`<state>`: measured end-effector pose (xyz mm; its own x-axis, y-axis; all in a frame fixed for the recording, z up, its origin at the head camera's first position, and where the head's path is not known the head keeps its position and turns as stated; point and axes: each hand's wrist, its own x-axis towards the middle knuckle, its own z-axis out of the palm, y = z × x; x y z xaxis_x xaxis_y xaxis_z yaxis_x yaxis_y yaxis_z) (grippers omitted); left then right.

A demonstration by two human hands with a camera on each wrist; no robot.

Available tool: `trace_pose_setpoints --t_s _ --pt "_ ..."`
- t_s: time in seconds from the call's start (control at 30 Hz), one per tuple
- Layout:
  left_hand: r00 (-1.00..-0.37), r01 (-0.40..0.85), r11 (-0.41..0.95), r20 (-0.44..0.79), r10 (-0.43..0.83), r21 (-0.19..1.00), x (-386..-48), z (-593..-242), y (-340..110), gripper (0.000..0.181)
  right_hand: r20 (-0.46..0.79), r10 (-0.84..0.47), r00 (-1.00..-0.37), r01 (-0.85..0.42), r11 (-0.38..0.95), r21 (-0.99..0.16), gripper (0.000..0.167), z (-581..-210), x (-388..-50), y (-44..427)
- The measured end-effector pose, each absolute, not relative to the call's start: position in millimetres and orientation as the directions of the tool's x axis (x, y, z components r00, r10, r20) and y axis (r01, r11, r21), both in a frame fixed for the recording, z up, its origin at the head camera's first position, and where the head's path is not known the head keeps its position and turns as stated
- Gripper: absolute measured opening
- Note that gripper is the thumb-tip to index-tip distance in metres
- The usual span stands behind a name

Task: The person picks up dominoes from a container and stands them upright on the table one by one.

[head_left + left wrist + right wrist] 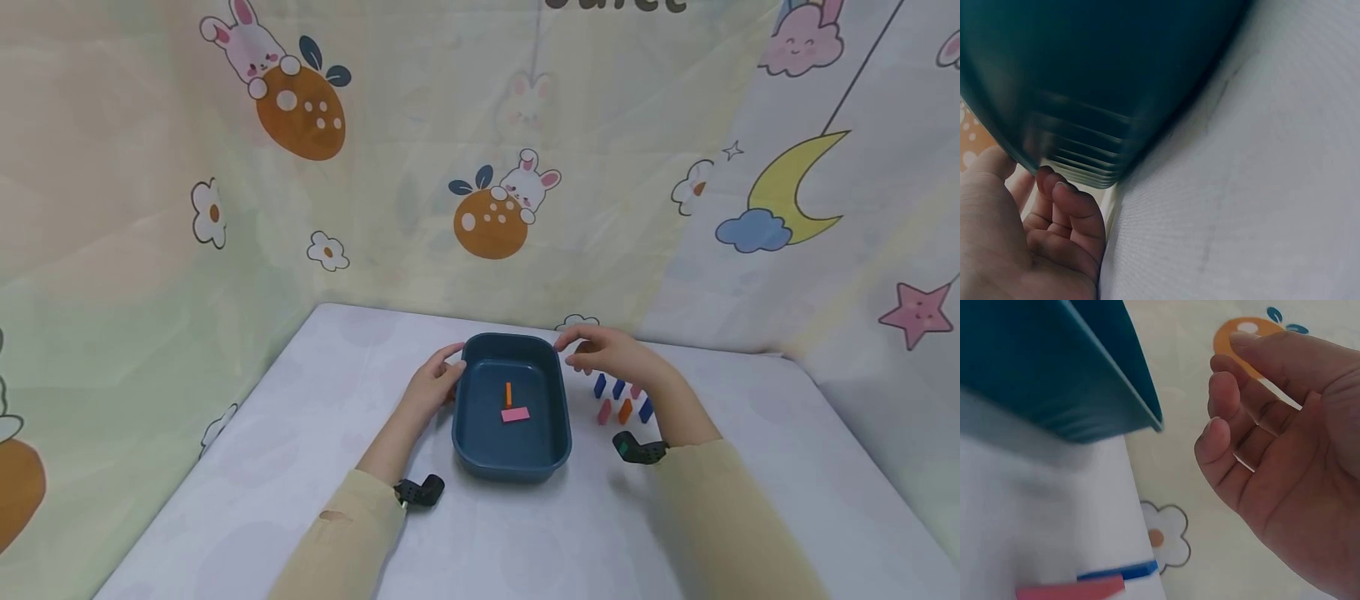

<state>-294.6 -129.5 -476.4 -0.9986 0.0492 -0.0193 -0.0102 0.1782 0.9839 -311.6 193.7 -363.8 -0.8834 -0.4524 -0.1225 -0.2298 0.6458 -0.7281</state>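
Note:
A dark blue plastic basin [512, 460] sits on the table, with an orange block [508, 394] and a pink block [515, 414] on its floor. My left hand [433, 385] holds the basin's left rim; the left wrist view shows thumb and fingertips meeting at the edge, with part of the grip hidden behind it. Beside the far right corner hovers my right hand [611, 354], fingers loosely bent and nothing between them. In the right wrist view a gap separates that hand [1285, 444] from the basin [1085, 394].
Several small blocks stand right of the basin beneath my right hand, among them a blue block [600, 386], a pink block [604, 412] and an orange block [626, 410]. A white cloth covers the table [300, 467]. Behind its far edge hangs a printed curtain [405, 275].

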Motion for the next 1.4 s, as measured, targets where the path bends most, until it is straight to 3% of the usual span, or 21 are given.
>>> trace_pose_setpoints --t_s 0.53,0.8,1.2,1.4 --pt "-0.998 0.008 0.184 -0.003 0.061 0.983 -295 -479 -132 0.042 -0.169 -0.638 -0.751 -0.383 0.63 -0.676 0.028 -378 -330 129" --pt "-0.998 -0.007 0.19 -0.019 0.061 0.982 -293 -477 -132 0.043 -0.241 -0.666 -0.706 -0.387 0.648 -0.656 0.026 -388 -333 105" --pt "-0.998 0.005 0.181 -0.007 0.068 0.984 -292 -475 -133 0.044 -0.346 -0.609 -0.714 -0.375 0.749 -0.545 0.018 -400 -338 90" --pt "-0.998 0.01 0.185 -0.003 0.068 0.983 -292 -474 -132 0.043 -0.382 -0.599 -0.704 -0.351 0.761 -0.546 0.02 -403 -335 85"
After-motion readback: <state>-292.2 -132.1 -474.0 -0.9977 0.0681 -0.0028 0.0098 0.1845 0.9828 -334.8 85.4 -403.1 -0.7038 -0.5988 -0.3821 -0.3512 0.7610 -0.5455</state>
